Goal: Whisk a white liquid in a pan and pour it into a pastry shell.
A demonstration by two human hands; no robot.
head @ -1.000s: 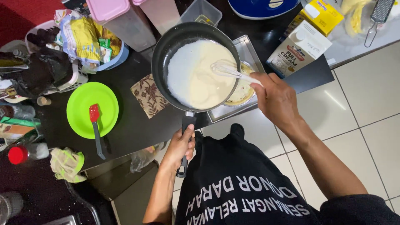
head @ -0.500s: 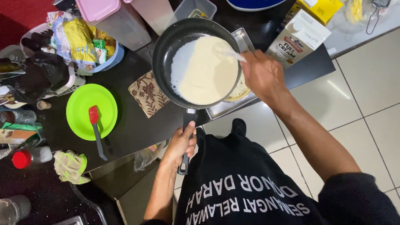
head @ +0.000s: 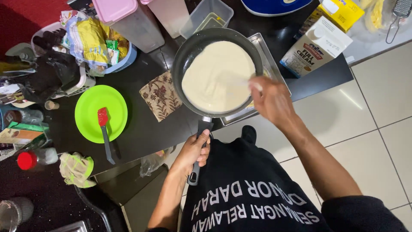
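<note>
Dark surface carries everything, sitting ahead of both hands. Black frying pan is held out over it, just ahead of the left hand and under the right; pale batter covers most of the pan floor. Metal tray sits under the pan's far side, milk carton beyond the right hand. Green plate with a red spatula lies well left of the left hand; patterned cloth sits between plate and pan. Left hand is wrapped closed around the pan handle, fingers curled fully. Right hand is closed on a light-coloured utensil that reaches into the batter; motion blur, so exact finger grip is unclear. To do this well, my read: keep the pan level with the left hand, sweep the utensil lightly outward so the layer stays even, don't scrape the coating.
</note>
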